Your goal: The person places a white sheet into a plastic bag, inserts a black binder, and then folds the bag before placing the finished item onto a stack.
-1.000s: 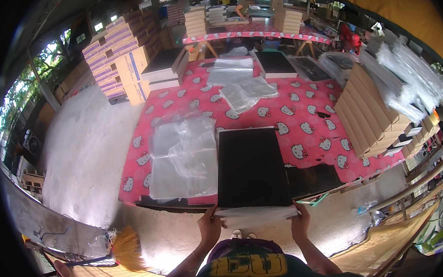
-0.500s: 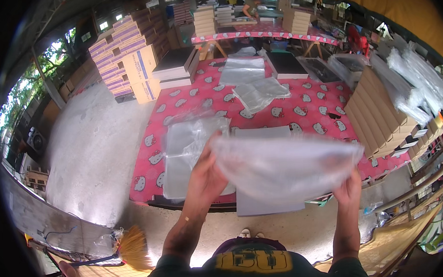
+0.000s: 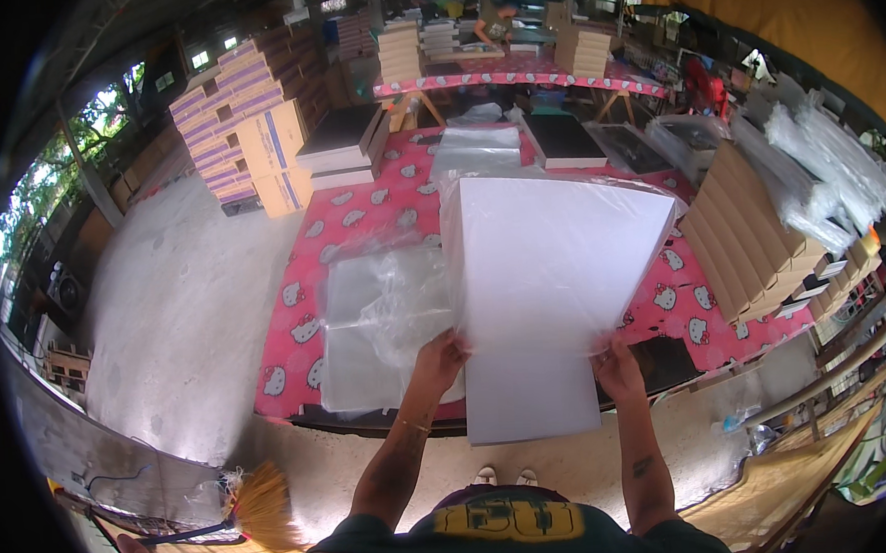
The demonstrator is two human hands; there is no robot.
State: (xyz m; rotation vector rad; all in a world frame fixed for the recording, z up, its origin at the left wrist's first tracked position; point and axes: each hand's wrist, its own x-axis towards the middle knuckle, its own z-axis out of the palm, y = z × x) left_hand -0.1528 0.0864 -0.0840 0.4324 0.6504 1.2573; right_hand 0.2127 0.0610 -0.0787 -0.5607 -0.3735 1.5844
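A clear plastic bag point(image 3: 666, 205) spreads over a white board or sheet point(image 3: 562, 250) in front of me. At the near end, a plain pale panel point(image 3: 533, 397) shows below the plastic and reaches past the table's near edge; I cannot tell whether it is the same piece. My left hand point(image 3: 439, 362) is closed on the bag's near left edge, fingers pinched. On the opposite side my right hand point(image 3: 617, 367) pinches the near right edge. Left of the board lies a pile of flat clear plastic bags point(image 3: 380, 315), close to my left hand.
A pink patterned cloth covers the table point(image 3: 345, 222). Black-topped stacks point(image 3: 341, 142) and another black-topped block point(image 3: 562, 138) stand at its far side. Brown cartons point(image 3: 751, 230) and plastic-wrapped bundles point(image 3: 828, 161) line the right. Stacked boxes point(image 3: 245, 137) stand left; a broom point(image 3: 263, 506) lies low left. A person point(image 3: 495, 28) works far back.
The bag, held sideways and blurred above the table before, now lies around the white board, stretching away from me. Both hands have come nearer to each other; the right moved left.
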